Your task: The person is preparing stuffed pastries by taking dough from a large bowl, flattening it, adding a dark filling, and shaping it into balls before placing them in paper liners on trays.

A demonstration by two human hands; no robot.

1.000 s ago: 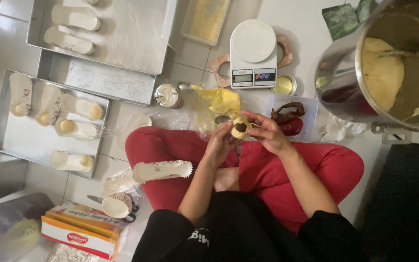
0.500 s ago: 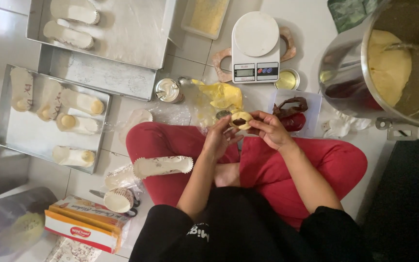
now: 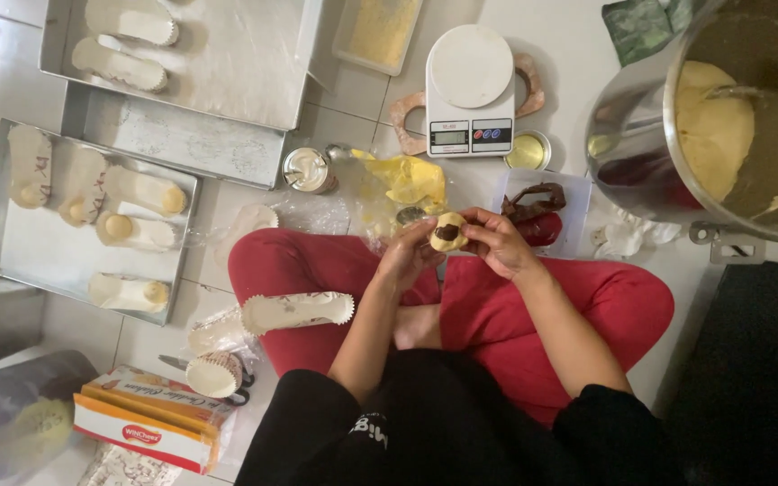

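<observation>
On the pale tiled floor (image 3: 587,36), three metal baking trays (image 3: 47,261) lie far left. One white kitchen scale (image 3: 470,90) sits far. Both the left hand (image 3: 407,256) and right hand (image 3: 502,241) curl partly closed around one pale dough ball with dark filling (image 3: 448,231).

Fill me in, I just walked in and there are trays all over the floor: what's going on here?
A person sits cross-legged on the tiled floor, with the left hand and right hand pinching a small dough ball that has dark filling showing at its centre. A paper liner rests on the left thigh. To the left, a metal tray holds liners with dough pieces. Ahead stand a kitchen scale and a container of dark filling; a large steel pot of yellow dough is at right.
</observation>
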